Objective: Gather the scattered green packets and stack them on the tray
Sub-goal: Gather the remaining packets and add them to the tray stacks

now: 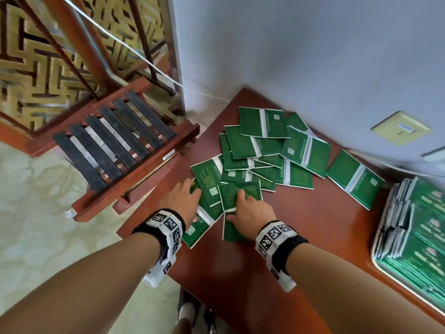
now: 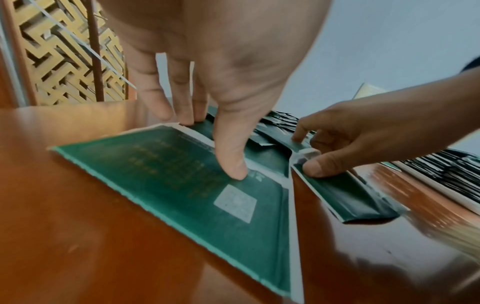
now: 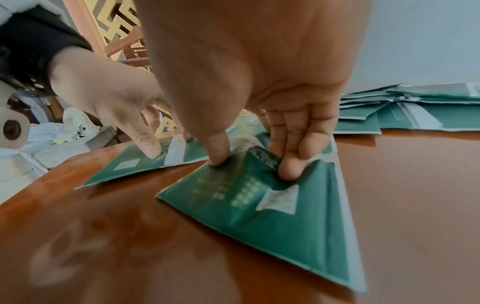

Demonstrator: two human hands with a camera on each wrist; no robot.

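Both forearms reach in from the near edge of the brown table (image 1: 301, 237), each wrist strapped with a black-and-white marker band. Left hand (image 1: 183, 201) lies near the table's left edge, fingers fairly straight and pressing down on a green packet (image 2: 182, 191) that lies flat there; its thumb (image 2: 231, 156) touches the packet's white centre strip. Right hand (image 1: 252, 210) sits just beside it, thumb and curled fingers pinching a second packet (image 3: 272, 222), whose foil buckles between them. Beyond both hands, toward the far corner against the grey wall (image 1: 313, 56), the scattered green packets (image 1: 265, 150) overlap in a loose heap, with one packet (image 1: 355, 178) lying apart to its right. At the table's right edge a tray (image 1: 375, 259) carries rows of stacked packets (image 1: 419, 227). Left of the table stands a wooden rack (image 1: 115, 145) with dark slats.
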